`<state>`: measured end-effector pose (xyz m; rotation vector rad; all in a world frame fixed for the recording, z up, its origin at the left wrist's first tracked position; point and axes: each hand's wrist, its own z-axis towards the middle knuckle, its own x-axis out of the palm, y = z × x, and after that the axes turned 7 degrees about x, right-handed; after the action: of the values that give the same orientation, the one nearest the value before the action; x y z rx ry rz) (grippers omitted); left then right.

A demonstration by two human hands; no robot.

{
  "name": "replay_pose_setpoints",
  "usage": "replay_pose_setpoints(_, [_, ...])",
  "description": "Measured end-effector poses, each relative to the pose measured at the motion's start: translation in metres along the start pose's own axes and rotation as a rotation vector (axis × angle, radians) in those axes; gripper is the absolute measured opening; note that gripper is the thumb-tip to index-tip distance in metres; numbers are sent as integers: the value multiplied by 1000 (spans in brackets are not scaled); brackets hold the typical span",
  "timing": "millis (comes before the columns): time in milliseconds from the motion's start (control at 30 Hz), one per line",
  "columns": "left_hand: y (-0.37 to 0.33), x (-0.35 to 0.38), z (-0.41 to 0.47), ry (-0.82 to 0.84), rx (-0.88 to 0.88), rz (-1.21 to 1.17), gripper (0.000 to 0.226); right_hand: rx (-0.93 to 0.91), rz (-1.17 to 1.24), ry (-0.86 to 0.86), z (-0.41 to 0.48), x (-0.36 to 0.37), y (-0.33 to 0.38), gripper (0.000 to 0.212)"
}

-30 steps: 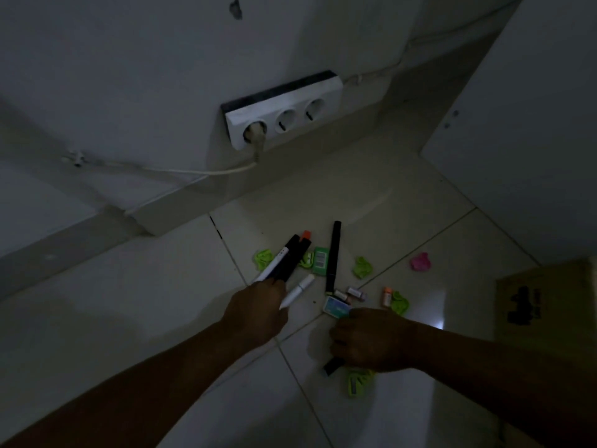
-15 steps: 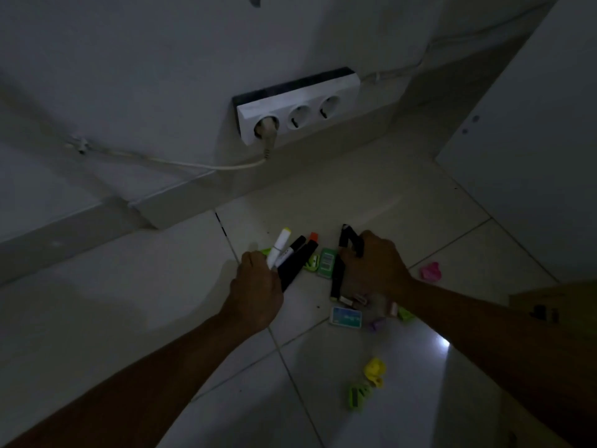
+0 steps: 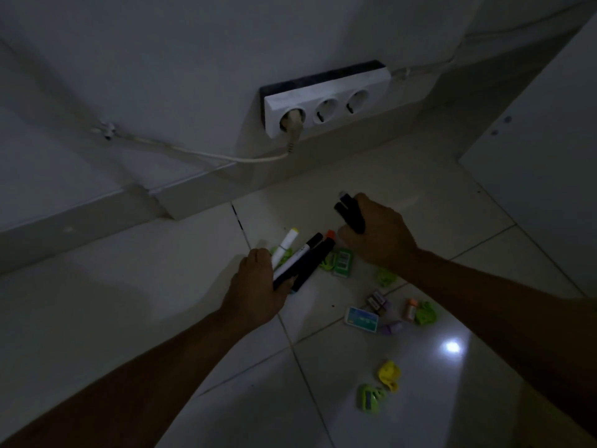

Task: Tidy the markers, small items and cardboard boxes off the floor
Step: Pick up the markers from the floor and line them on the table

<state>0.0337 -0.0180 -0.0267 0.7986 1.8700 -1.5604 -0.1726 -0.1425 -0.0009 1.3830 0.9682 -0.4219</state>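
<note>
In dim light my left hand (image 3: 258, 286) grips a bundle of markers (image 3: 303, 257): a white one with a yellow tip, a white-and-black one and a black one with an orange cap. My right hand (image 3: 378, 237) holds black markers (image 3: 350, 213) lifted off the white tiled floor, just right of the bundle. Small items lie below and to the right: a green box (image 3: 343, 261), a light blue eraser (image 3: 361, 319), green clips (image 3: 386, 277), a small orange piece (image 3: 410, 309), a yellow piece (image 3: 388, 373) and a green sharpener (image 3: 370, 397).
A white triple socket (image 3: 326, 101) sits low on the wall with one plug and a white cable (image 3: 193, 153) running left. A white cabinet panel (image 3: 542, 176) stands at the right. A bright light spot (image 3: 451, 346) reflects on the tiles.
My right hand has lifted the black markers off the floor and moved up beside the left hand's bundle. The cardboard box at the right has left the view.
</note>
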Motion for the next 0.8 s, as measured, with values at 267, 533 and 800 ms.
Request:
replay_pose_setpoints(267, [17,-6,1,121,-19,-41,48,-538,-420,335,-11,19,16,43])
replay_pose_setpoints(533, [20,-16,1,184,9,83,33,-846,-740,371,-13,29,33,34])
replay_pose_setpoints(800, [14,-14,3,163,-54,89,42,-479,-550,421,-10,3,4,45])
